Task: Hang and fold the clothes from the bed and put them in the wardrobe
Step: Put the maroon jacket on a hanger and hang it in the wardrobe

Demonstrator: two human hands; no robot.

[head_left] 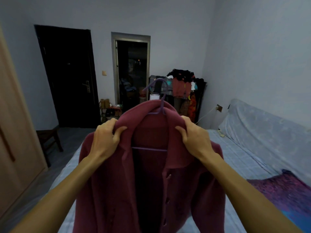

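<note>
Maroon jacket (151, 174) seated on purple hanger (149, 149) | left hand (106, 138), right hand (195, 137): fingers clamped on collar | wardrobe (15, 132) at 9 o'clock, hanging judged pending

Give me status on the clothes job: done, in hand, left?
Done: the maroon jacket sits on the purple hanger. In hand: the left hand and right hand grip its collar at the shoulders, holding it over the bed. Left: carry it to the wardrobe at the left edge; it is not hung there yet. A purple patterned fabric lies on the bed; garment or bedding, cannot tell.
</note>
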